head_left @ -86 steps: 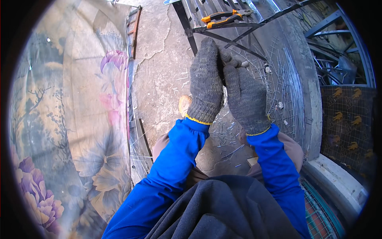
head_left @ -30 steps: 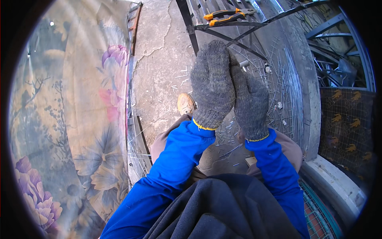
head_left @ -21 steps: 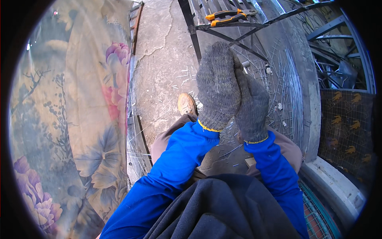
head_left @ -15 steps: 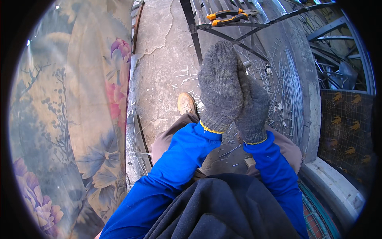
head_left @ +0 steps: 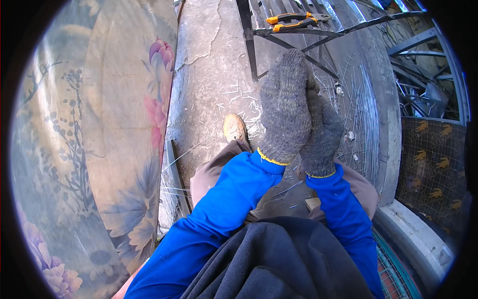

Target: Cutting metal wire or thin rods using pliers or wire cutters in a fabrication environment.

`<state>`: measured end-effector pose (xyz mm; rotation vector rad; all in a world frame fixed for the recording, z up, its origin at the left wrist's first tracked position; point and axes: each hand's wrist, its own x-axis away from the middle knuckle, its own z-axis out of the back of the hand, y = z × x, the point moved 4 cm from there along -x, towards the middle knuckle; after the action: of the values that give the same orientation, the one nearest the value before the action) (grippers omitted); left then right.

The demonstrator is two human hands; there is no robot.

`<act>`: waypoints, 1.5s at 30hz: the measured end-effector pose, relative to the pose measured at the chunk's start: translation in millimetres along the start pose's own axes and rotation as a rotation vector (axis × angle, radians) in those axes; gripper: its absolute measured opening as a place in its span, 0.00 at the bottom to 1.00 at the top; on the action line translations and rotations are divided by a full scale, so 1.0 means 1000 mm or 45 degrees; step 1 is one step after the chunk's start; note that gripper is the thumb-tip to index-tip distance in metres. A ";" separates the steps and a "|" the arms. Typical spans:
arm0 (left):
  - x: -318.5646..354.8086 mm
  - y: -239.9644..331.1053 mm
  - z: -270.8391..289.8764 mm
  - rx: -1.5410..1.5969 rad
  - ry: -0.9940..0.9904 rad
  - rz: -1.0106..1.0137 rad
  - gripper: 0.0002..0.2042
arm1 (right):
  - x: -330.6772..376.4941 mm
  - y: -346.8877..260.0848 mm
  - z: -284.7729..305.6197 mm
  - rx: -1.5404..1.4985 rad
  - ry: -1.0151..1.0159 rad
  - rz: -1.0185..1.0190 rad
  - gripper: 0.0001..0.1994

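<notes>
Both hands wear grey knit gloves with yellow-edged cuffs and are pressed together in front of me. My left hand (head_left: 286, 107) is closed, its back toward me, lying against the right and partly covering it. My right hand (head_left: 322, 134) is closed too, lower and a little to the right. The fingers' far sides are hidden, so whatever may lie between the palms does not show. Beyond the hands, pliers (head_left: 298, 21) with orange and black handles rest on a slatted dark metal stand (head_left: 341, 34).
Fabric with a floral print (head_left: 119, 124) spreads along the left. Cut wire pieces (head_left: 240, 94) litter the concrete floor, and long thin rods (head_left: 369, 107) lie at the right. A metal rack (head_left: 416, 42) and a dark patterned panel (head_left: 428, 169) stand far right. My shoe (head_left: 234, 128) is below left.
The view has shifted slightly, so the pliers, the stand and my joined hands sit a little further right in the picture. The hands stay pressed together.
</notes>
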<state>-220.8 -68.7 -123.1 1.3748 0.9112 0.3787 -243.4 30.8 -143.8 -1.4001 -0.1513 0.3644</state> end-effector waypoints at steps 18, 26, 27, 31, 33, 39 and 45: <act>-0.014 -0.013 0.017 0.895 0.158 0.664 0.20 | -0.016 -0.030 -0.018 0.356 -0.153 0.283 0.12; -0.055 -0.019 0.055 0.817 0.057 0.589 0.15 | -0.021 -0.005 -0.015 0.088 -0.562 -0.031 0.12; -0.056 -0.027 0.061 0.813 0.056 0.585 0.15 | -0.019 -0.008 -0.015 0.258 -0.556 0.229 0.12; -0.059 -0.032 0.069 0.692 -0.036 0.558 0.17 | -0.018 -0.004 -0.017 0.139 -0.416 -0.092 0.12; -0.059 -0.024 0.067 0.570 -0.110 0.507 0.17 | -0.021 -0.001 -0.016 0.131 -0.406 -0.103 0.12; -0.055 -0.014 0.062 0.333 -0.251 0.399 0.14 | -0.021 0.002 -0.018 0.066 -0.363 -0.229 0.15; -0.048 -0.008 0.055 0.190 -0.195 0.328 0.14 | -0.019 0.007 -0.015 0.162 -0.316 -0.213 0.17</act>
<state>-212.0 -141.4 -118.0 1.6418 0.6481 0.4000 -257.2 11.7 -150.7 -1.2043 -0.4391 0.4008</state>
